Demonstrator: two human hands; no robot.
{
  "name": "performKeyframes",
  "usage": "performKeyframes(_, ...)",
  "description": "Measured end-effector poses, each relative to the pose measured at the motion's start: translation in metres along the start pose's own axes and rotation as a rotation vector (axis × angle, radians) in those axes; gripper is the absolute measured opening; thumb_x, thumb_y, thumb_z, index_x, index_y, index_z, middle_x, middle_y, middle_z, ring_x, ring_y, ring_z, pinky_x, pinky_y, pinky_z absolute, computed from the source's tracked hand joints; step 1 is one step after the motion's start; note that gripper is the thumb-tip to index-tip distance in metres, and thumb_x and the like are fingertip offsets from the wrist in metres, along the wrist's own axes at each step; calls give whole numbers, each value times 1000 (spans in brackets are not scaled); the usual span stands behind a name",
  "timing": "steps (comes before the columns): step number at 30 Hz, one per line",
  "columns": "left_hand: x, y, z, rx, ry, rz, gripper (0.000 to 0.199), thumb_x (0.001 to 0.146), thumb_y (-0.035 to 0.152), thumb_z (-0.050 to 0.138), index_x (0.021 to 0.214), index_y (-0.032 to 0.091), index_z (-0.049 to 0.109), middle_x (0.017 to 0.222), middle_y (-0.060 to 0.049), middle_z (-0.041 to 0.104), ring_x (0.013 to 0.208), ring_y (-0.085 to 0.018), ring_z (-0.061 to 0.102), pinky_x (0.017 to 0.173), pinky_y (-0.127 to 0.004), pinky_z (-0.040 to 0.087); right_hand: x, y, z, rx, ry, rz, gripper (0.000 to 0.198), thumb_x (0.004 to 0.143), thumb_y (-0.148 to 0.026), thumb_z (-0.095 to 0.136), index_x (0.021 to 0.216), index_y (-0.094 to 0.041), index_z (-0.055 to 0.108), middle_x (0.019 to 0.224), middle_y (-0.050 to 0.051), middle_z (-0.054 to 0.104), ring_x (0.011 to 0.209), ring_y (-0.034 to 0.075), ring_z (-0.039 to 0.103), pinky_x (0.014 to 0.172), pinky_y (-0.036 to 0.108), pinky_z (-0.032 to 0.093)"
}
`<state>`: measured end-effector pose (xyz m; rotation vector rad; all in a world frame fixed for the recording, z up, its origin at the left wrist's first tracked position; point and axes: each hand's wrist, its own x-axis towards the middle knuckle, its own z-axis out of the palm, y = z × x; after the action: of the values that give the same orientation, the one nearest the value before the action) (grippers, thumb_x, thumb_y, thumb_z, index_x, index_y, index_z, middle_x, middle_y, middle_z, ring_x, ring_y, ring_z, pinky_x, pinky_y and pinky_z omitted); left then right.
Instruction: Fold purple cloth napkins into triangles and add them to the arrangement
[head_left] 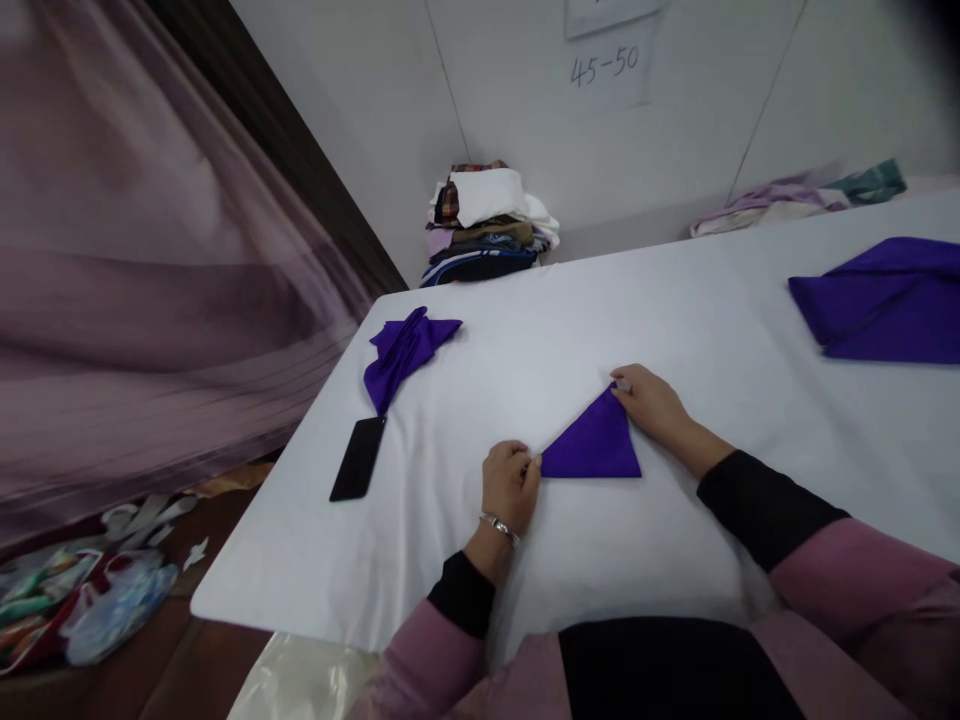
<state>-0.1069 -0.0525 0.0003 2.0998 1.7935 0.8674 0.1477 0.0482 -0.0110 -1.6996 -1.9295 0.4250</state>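
A purple cloth napkin [596,440], folded into a triangle, lies on the white tablecloth [675,330] in front of me. My left hand [511,485], with a bracelet at the wrist, pinches the napkin's left corner between thumb and fingers. At its upper right corner, my right hand [651,402] has thumb and fingertips closed on the cloth. Its straight lower edge rests on the table. The layers inside the fold are hidden.
A crumpled purple cloth [405,355] lies at the table's left, above a black phone [358,460]. Another purple cloth [892,305] is at the right. Stacked clothes [487,225] stand by the wall. A pinkish curtain [172,270] hangs left, above bags [120,605] on the floor.
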Motion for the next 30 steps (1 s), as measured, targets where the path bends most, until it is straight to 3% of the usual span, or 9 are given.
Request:
performKeyframes(14,-1,0,2,46,12,-93,21,73,23,67,57,20,54,90,-3,61,95,-21,54,85,-39,41,9,8,0,-12,-70,-10,30,79,-23,53,106,-20,64,105,8,63,88,23,59,76,35,44)
performKeyframes(19,-1,-1,1,71,6,-80,11,73,22,68,71,22,58,93,-3,60,95,-21,53,85,-39,40,24,15,2,49,-146,21,30,73,-20,58,102,-20,67,93,6,66,82,21,60,74,32,44)
performKeyframes(25,1,-6,3,70,-35,-24,10,76,20,65,85,24,62,99,-3,62,99,-22,53,87,-41,40,45,15,-2,180,-230,47,20,58,-11,63,75,-21,69,67,1,64,69,19,60,67,29,45)
performKeyframes(30,4,-10,4,24,-80,74,29,77,16,60,104,25,62,108,-5,63,105,-22,54,93,-43,41,40,3,-18,369,-239,11,25,64,-17,60,88,-20,67,69,-1,62,64,14,58,60,26,48)
